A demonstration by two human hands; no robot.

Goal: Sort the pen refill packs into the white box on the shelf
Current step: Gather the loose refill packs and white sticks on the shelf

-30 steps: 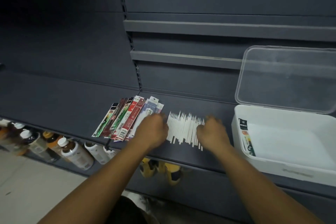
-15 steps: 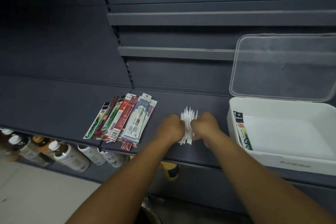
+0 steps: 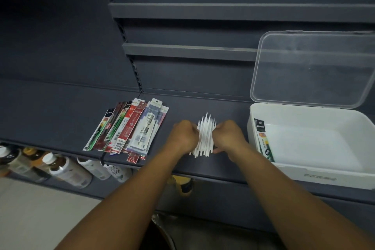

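Left hand (image 3: pixel 185 136) and right hand (image 3: pixel 228 137) curl round loose refills (image 3: pixel 205 134) near shelf (image 3: pixel 60 111) front edge. Suggest squaring ends before lifting to box (image 3: pixel 304 171).

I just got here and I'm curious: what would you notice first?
The left hand and right hand grip a bundle of white sticks in the middle. Left of them lies a fan of colourful refill packs; to the right stands the white box, clear lid up, one pack inside.
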